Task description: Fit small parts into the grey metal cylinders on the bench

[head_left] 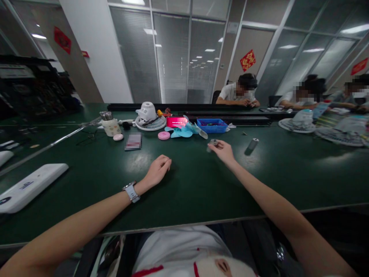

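My right hand pinches a small grey metallic cylinder at its upper end, just over the dark green table. Its exact kind is too small to make out. To the right of that hand, a similar grey cylinder stands on the tabletop. My left hand rests on the table with its fingers curled in, and I see nothing in it; a watch is on that wrist. Beyond my hands lie light-blue fan blades and a pink round piece.
Along the back of the table are a white fan head, a lit red phone screen and a blue tray of small parts. A patterned bottle and a long white casing are leftward. Several people sit at the far right.
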Demonstrator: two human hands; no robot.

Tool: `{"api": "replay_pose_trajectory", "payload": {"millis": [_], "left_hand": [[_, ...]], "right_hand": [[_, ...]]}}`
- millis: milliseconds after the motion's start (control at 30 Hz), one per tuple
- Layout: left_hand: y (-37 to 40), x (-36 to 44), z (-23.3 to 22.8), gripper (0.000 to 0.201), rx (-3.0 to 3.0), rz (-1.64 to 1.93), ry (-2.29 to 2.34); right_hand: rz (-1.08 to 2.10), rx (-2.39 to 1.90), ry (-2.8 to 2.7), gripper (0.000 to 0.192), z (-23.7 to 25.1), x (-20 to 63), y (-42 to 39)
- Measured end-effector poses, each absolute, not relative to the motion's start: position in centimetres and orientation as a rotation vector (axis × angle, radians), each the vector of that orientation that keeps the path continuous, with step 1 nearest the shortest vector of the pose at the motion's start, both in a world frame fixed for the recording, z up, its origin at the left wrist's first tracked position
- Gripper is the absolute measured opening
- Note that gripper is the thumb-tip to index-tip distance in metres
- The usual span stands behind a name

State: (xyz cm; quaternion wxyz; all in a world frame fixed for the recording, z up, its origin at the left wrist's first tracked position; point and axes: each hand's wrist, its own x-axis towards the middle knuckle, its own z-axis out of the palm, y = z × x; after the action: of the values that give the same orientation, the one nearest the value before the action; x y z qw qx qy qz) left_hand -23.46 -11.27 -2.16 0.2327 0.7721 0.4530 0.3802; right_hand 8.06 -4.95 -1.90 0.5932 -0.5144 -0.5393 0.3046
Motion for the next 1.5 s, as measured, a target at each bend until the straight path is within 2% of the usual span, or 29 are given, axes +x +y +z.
{"api": "replay_pose_trajectory", "payload": {"millis": [100,233,433,667,767,867,1000,1100,1233,1367,1433,1500], "left_hand": [[-11.8,-23.0,-1.6,0.032,2.098,1.119,1.186],[-12.7,-22.2,-1.2,0.037,2.092,1.11,1.083],[-12.7,-21.5,-1.3,0.03,2.125,1.062,1.057],[-11.8,-22.4,-0.7,0.032,2.086,1.156,1.189],[-11.0,-23.2,-1.7,0.03,2.181,1.042,1.279],[-10.5,-23.7,-2.8,0.031,2.259,0.881,1.31],[-10.6,-23.7,-3.2,0.032,2.313,0.817,1.363],[-10.7,-23.6,-3.1,0.03,2.337,0.779,1.392],[-10.7,-23.7,-3.1,0.039,2.301,0.82,1.389],[-10.5,-23.8,-3.1,0.044,2.165,0.946,1.413],[-10.4,-23.8,-3.0,0.042,2.088,1.006,1.452],[-10.5,-23.7,-2.9,0.04,2.028,1.052,1.474]], "right_hand": [[0.921,-1.042,-1.546,0.045,-2.0,1.8,-8.6],[0.986,-0.929,-1.771,0.041,-2.3,-2.0,-12.3],[0.977,-0.886,-1.886,0.041,-2.5,-1.9,-13.1],[0.978,-0.897,-1.889,0.045,-2.4,-2.1,-13.5],[0.955,-0.899,-1.91,0.042,-2.3,-2.0,-13.3],[0.851,-0.967,-1.854,0.042,-1.9,-0.1,-11.4],[0.549,-1.162,-1.544,0.042,-1.4,6.9,-6.2],[0.26,-1.441,-1.323,0.041,-1.8,13.4,-2.8],[0.019,-1.785,-1.203,0.039,-2.8,19.1,-1.4],[0.054,-1.985,-1.158,0.039,-3.2,20.1,-1.6],[0.065,-2.024,-1.103,0.047,-2.9,19.2,-1.9],[-0.064,-1.978,-1.089,0.061,-2.3,17.4,-2.6]]}}
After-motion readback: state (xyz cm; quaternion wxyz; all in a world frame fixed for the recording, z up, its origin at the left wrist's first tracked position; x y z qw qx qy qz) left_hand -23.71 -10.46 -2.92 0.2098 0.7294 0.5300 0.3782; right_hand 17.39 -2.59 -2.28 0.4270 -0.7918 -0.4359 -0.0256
